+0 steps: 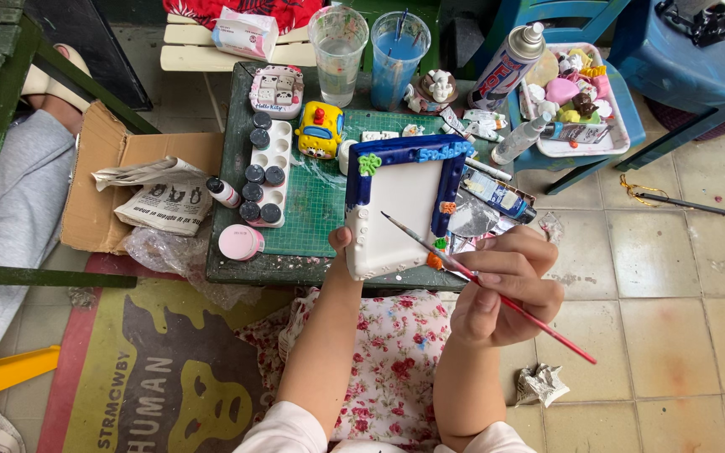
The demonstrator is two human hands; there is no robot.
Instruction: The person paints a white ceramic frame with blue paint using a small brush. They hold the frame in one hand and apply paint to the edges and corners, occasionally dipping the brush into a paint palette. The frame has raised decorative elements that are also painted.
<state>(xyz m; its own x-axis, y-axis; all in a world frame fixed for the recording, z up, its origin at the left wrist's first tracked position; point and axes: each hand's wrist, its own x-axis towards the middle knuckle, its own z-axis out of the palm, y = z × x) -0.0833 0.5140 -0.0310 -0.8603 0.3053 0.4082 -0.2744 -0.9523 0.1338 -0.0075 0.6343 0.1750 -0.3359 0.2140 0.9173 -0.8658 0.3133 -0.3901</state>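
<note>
A white picture frame [396,210] is held upright over the near edge of the green tabletop [237,201], its top and right borders already painted blue and studded with small coloured ornaments. It looks to be plaster or ceramic — stiff, fairly light, and brittle enough to chip if knocked against the tabletop. The unpainted surface appears matt and should not slip, whereas the blue borders may be wet and are best left untouched. The safest hold is judged to be the bare white corner at 7 o'clock, which is where it is held.

The left hand [344,245] is closed on that lower left corner, the thumb pressed to the front face and the fingers hidden behind the frame. The right hand [505,289] is curled shut around a thin red-handled paintbrush [480,281], pinched near the middle like a pen; the bristle tip points toward 10 o'clock and lies over the white centre of the frame, though whether it touches cannot be told.

At 9 o'clock from the frame a white palette [268,172] with dark paint pots is seen — and at 12 o'clock two plastic cups [368,54], one holding blue water.
</note>
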